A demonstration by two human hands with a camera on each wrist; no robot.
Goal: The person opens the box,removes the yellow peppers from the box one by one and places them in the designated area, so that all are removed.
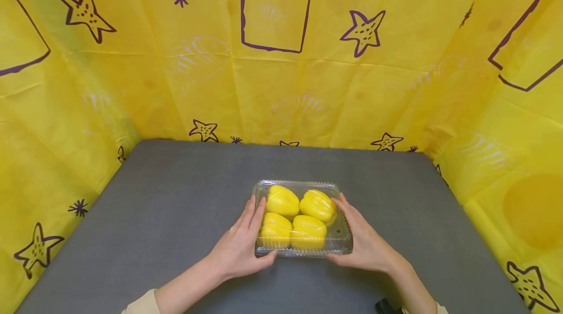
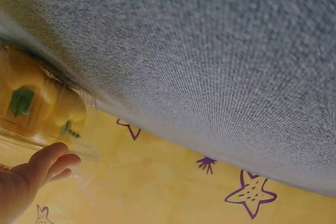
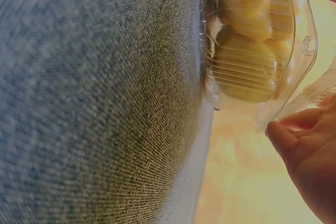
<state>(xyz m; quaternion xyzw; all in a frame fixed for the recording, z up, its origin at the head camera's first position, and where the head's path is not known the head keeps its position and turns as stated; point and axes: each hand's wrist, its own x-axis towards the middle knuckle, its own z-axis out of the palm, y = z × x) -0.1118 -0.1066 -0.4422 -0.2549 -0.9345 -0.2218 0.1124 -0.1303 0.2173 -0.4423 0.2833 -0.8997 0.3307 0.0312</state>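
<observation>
A clear plastic clamshell container (image 1: 338, 245) rests on the grey table, with several yellow bell peppers (image 1: 281, 201) inside. My left hand (image 1: 237, 250) holds its left side, thumb at the front corner and fingers along the edge. On the opposite side, my right hand (image 1: 371, 245) grips the edge, thumb at the front right corner. The left wrist view shows the fingers (image 2: 50, 161) at the container's rim, with green pepper stems (image 2: 21, 100) behind the plastic. In the right wrist view the fingertips (image 3: 278, 132) meet the clear edge, where a lid flap (image 3: 315, 90) stands slightly apart from the base rim.
The grey cloth-covered table (image 1: 176, 196) spreads around the container. A yellow curtain (image 1: 281, 74) with purple starfish drawings hangs along the back and both sides. A small black object (image 1: 384, 306) shows near the right forearm at the front edge.
</observation>
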